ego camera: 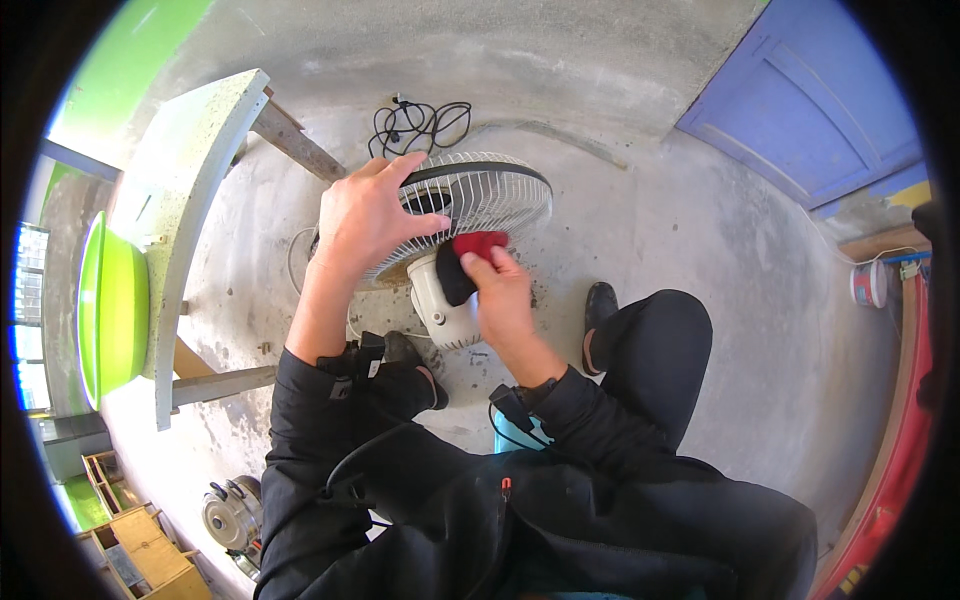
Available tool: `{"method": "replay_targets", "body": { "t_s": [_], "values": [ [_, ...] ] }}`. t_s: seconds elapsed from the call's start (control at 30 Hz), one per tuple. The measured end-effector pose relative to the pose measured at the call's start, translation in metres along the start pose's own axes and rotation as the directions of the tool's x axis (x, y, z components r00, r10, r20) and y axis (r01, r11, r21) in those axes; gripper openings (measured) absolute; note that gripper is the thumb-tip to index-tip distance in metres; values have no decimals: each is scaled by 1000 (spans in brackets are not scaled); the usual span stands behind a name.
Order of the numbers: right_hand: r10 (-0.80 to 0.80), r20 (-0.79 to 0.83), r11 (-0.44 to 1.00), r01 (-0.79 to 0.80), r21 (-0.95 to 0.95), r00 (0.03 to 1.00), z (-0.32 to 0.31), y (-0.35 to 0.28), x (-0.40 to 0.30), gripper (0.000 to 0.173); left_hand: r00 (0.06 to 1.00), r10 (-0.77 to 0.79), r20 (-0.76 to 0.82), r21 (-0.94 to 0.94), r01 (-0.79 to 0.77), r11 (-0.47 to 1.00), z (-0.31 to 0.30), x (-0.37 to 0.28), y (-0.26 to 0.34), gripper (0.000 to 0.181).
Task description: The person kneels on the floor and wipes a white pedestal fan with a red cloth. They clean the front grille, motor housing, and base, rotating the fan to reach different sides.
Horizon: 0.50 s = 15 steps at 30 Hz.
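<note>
An electric fan stands before me on the concrete floor, with a round wire guard (517,191) edged by a black rim and a cream motor housing (442,311). My left hand (371,214) grips the upper left part of the guard, fingers over the rim and thumb against the wires. A red and black cloth (480,244) is pinched in my right hand (504,292), against the lower side of the guard and in front of the housing. The cloth hides part of the housing.
A coiled black cable (431,124) lies beyond the fan. At left, a table (187,172) bears a green basin (124,315). A lidded metal pot (229,514) sits at lower left. A blue door (810,112) and a white bucket (868,285) are at right.
</note>
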State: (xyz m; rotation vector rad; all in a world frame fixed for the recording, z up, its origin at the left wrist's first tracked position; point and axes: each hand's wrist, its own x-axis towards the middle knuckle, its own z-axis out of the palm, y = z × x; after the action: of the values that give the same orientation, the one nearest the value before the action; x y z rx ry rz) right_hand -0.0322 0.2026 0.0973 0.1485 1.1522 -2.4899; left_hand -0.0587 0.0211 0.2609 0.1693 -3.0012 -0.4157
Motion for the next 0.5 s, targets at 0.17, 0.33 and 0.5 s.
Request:
{"method": "replay_targets", "body": {
  "t_s": [0.17, 0.33, 0.5],
  "values": [
    [23, -20, 1000, -23, 7, 1000, 4, -6, -10, 18, 995, 76, -68, -30, -79, 996, 1, 2, -1, 83],
    [117, -455, 993, -90, 82, 883, -48, 13, 10, 22, 999, 32, -6, -55, -32, 998, 1, 4, -2, 87],
    [238, -537, 961, -117, 249, 809, -95, 26, 23, 24, 998, 55, -6, -58, -56, 997, 2, 4, -3, 89]
  ]
}}
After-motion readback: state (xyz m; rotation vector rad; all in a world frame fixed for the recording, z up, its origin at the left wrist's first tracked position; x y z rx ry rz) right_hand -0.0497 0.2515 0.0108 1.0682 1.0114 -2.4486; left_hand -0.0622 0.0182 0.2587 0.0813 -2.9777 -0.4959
